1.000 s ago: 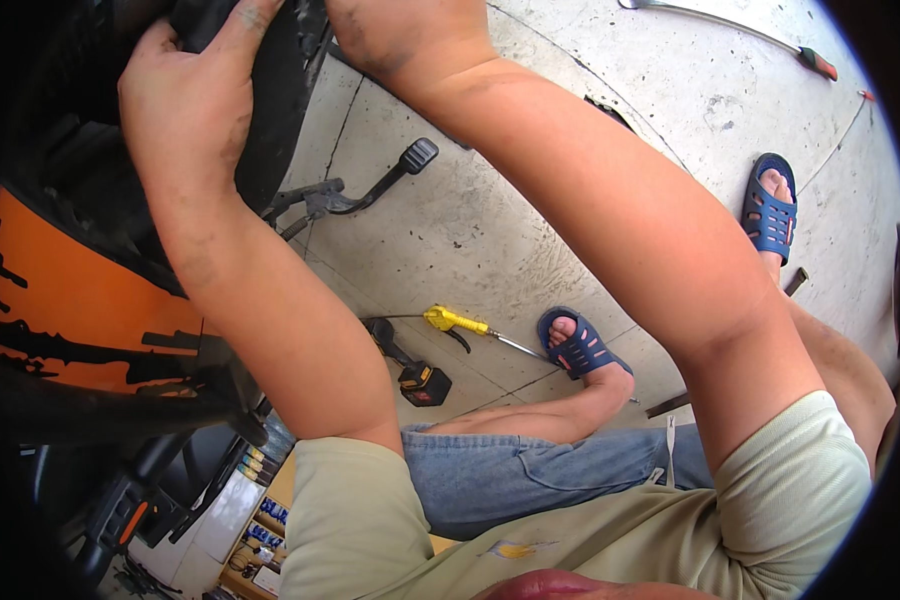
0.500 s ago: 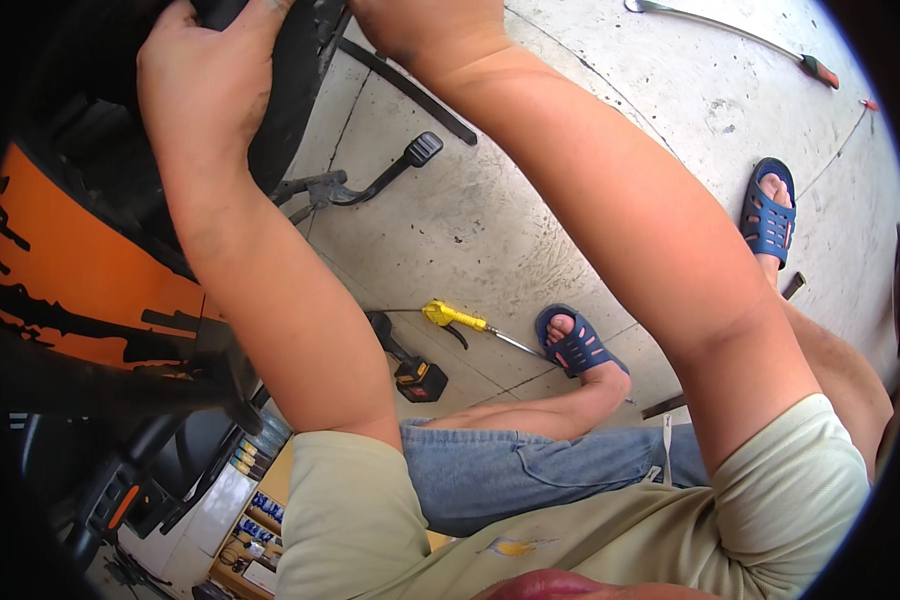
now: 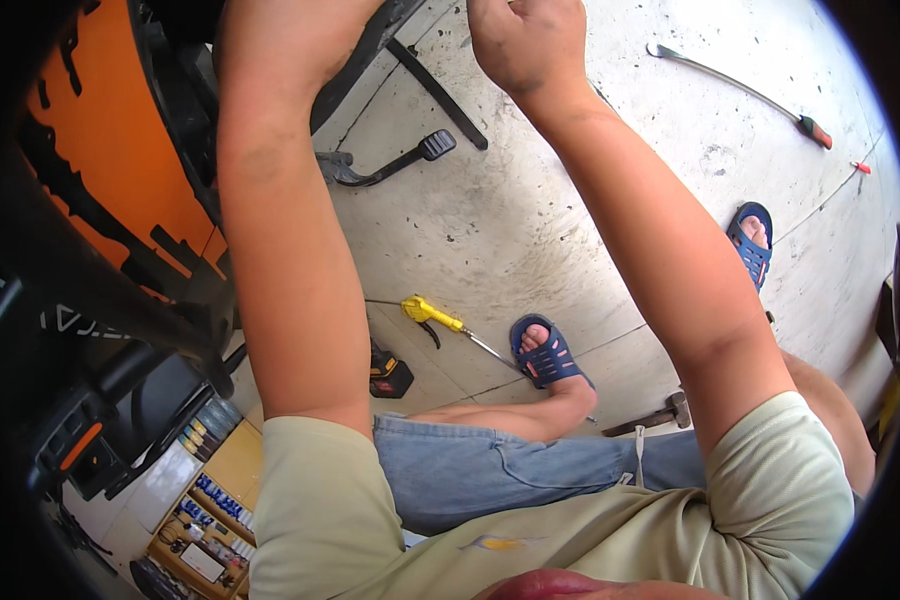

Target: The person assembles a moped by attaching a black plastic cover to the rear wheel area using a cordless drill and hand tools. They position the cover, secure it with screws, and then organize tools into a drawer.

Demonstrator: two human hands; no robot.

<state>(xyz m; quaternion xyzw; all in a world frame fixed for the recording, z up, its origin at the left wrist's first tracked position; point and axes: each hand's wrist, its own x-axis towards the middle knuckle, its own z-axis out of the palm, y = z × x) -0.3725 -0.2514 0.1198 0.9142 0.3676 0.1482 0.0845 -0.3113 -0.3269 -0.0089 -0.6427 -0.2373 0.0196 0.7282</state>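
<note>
In the head view I am seeing the right hand (image 3: pixel 526 40) curling loosely closed, gripping nothing I can make out, just right of the black bar (image 3: pixel 438 93). The left hand is reaching beyond the top edge beside the orange motorcycle panel (image 3: pixel 100 170), so I cannot tell its grip.

My left forearm (image 3: pixel 280 260) runs up toward eleven o'clock against the motorcycle body (image 3: pixel 120 180); my right hand (image 3: pixel 525 45) sits at twelve. Between my arms, the foot pedal (image 3: pixel 400 160) lies above the air blow gun (image 3: pixel 430 312). My sandalled foot (image 3: pixel 545 350) rests just right of the gun, and a long pry bar (image 3: pixel 735 90) lies at one o'clock.
</note>
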